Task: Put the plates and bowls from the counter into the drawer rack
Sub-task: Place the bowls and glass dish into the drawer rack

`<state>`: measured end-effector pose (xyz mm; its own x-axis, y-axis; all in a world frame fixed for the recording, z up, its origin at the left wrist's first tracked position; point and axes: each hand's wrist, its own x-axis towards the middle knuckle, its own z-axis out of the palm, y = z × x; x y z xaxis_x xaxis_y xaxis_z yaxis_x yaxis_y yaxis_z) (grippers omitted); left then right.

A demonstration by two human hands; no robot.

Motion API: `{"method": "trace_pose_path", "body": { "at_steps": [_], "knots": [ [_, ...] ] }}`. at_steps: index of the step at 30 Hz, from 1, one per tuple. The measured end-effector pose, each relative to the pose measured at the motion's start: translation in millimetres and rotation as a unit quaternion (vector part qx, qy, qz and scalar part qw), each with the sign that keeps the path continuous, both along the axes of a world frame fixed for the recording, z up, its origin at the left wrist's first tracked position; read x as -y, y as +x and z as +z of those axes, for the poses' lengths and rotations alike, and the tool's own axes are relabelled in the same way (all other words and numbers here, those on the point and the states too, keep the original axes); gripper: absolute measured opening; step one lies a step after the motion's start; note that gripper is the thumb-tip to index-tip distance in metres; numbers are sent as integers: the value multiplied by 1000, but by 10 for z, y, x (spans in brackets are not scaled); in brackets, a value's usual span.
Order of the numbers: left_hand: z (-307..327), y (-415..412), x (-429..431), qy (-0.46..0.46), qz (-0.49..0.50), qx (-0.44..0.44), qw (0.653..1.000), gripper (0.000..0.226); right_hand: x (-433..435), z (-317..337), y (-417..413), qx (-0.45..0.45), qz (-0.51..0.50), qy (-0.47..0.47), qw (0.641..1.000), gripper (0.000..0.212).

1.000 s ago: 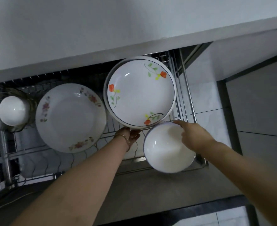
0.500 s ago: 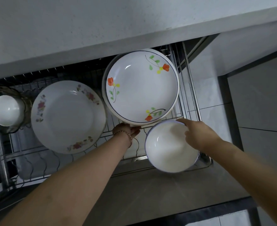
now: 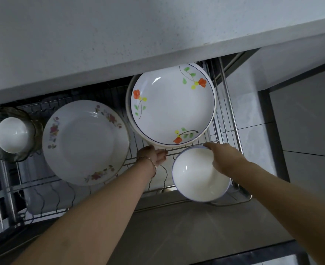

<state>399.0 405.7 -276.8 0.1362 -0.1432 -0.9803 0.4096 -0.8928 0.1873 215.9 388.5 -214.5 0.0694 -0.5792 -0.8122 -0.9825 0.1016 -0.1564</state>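
1. The stack of white round plates with orange flowers (image 3: 172, 106) now sits further back under the grey worktop (image 3: 100, 44), centre frame, in the wire drawer rack (image 3: 232, 119); placement seems nearly finished.
2. The left hand (image 3: 153, 154) is curled under the stack's near rim; the right hand (image 3: 224, 157) pinches the rim of the white blue-edged bowl (image 3: 198, 175), lower right.

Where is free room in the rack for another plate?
Bare wire rack lies in front of the pink-flower plate, left of the left hand. The right side is crowded: orange-flower plate, white bowl, right hand.
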Motion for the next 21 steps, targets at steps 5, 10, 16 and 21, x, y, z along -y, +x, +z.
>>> {"method": "trace_pose_path", "body": {
  "at_steps": [5, 10, 16, 21],
  "knots": [
    [182, -352, -260, 3, -218, -48, 975, 29, 81, -196, 44, -5, 8, 4, 1000, 52],
    [226, -483, -401, -82, -345, 6, 935, 54, -27, -152, 64, -72, 7, -43, 996, 37],
    [179, -495, -389, -79, -468, 20, 880, 46, -120, -51, 74, -50, 177, -155, 971, 42],
    [262, -486, -303, -51, -487, -5, 872, 45, 57, -6, 82, -72, 213, -95, 970, 34]
  ]
}}
